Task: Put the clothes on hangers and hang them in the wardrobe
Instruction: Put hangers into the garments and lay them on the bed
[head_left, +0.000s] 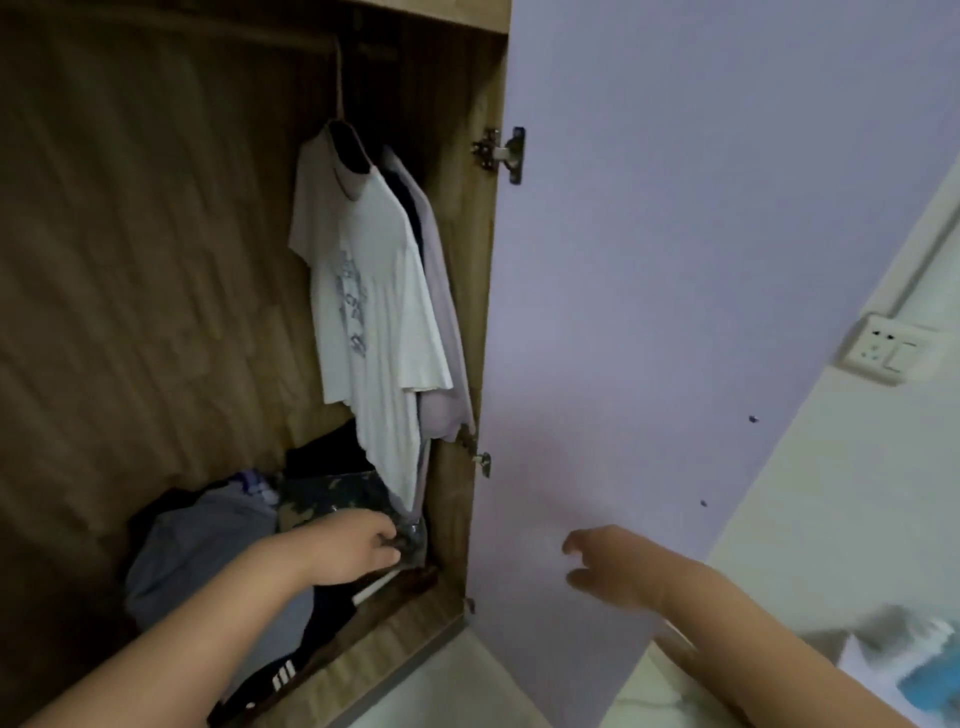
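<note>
The wardrobe (156, 260) stands open with its lilac door (675, 260) swung right. A white printed T-shirt (379, 312) hangs on a hanger from the rail (291, 39), with a pale lilac garment (447, 332) behind it. Loose clothes lie piled on the wardrobe floor: a grey one (202, 551) and a dark one with white stripes (283, 675). My left hand (353, 545) reaches low into the wardrobe, its fingertips curled at a shiny plastic-wrapped packet (332, 493); I cannot tell if it grips anything. My right hand (608, 566) hovers before the door, fingers loosely curled, holding nothing.
A white bar (376, 586) lies under my left hand on the wardrobe floor. Metal hinges (501, 153) join the door to the wardrobe side. A wall socket (891, 353) sits at the right. Blurred white and blue cloth (904, 660) shows at the lower right.
</note>
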